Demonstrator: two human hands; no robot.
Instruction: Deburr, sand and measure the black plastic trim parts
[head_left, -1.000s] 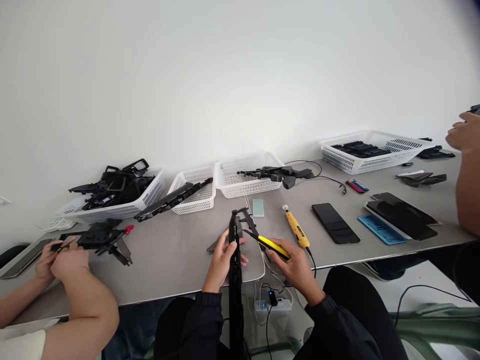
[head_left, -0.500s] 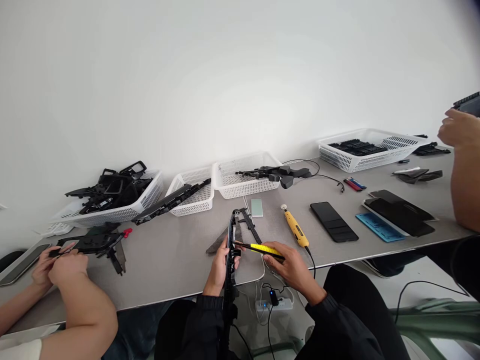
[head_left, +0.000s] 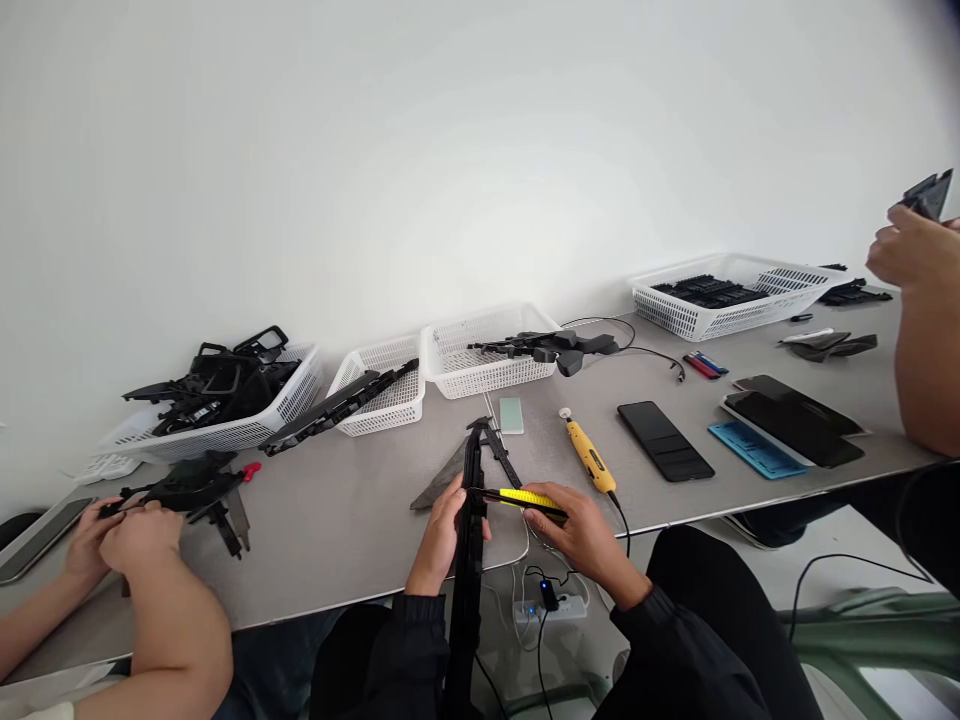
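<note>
My left hand (head_left: 437,540) is closed around a long, narrow black plastic part (head_left: 468,570), which stands nearly upright over the table's front edge and runs down toward my lap. In my right hand (head_left: 581,535) is a slim yellow-and-black handled tool (head_left: 529,499), gripped like a pen. Its thin dark tip meets the plastic part beside my left fingers; the exact contact point is too small to make out. Just behind the upper end of the part lie a dark caliper (head_left: 501,452) and a grey cloth (head_left: 442,475).
White baskets (head_left: 382,415) with black parts line the wall. A yellow rotary tool (head_left: 589,452), a phone (head_left: 664,440) and a blue tray (head_left: 756,450) lie right. Co-workers' hands (head_left: 139,535) at left and a hand (head_left: 911,245) at right hold black parts. A power strip (head_left: 551,610) sits below.
The long part has turned in my left hand, so a different, darker face shows. My right hand and the tool stay nearly in place. The right co-worker's part has tilted.
</note>
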